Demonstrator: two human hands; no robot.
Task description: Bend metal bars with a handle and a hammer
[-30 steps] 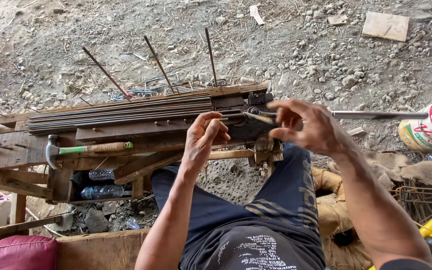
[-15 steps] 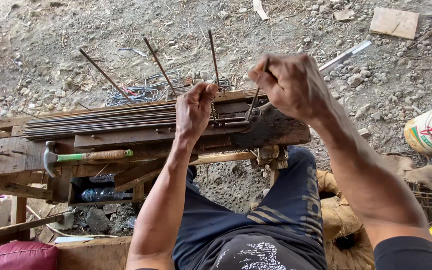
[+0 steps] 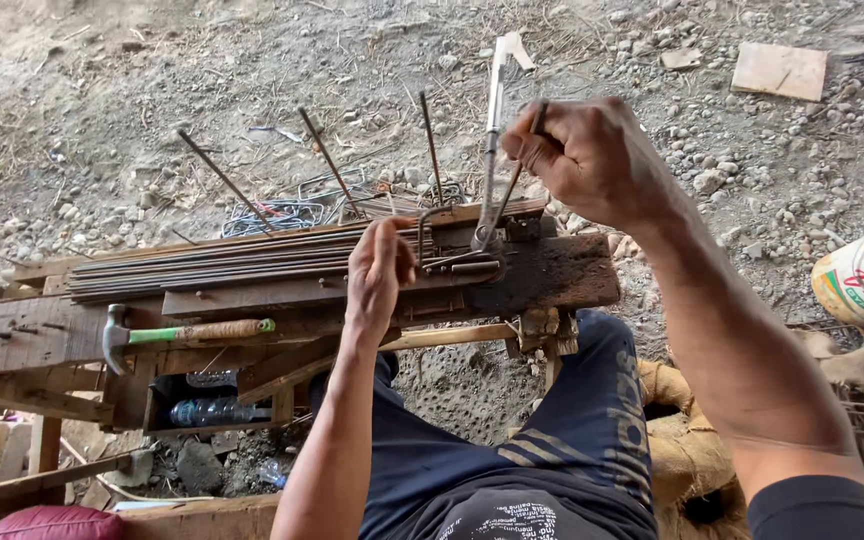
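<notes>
At the workbench's (image 3: 572,275) right end, the right hand (image 3: 592,160) is gripping a bending lever (image 3: 493,130), the left hand (image 3: 377,275) pinching a partly bent steel rod (image 3: 432,225); straight rods (image 3: 242,268) are waiting.

The hammer (image 3: 187,333) has a green neck, a tan wooden grip and a dull grey head. The bench (image 3: 552,275) is weathered brown, charred black at its right end. The rods (image 3: 232,268) are rusty dark brown. The trousers (image 3: 552,450) are navy with pale stripes. The cushion (image 3: 47,523) is maroon.
</notes>
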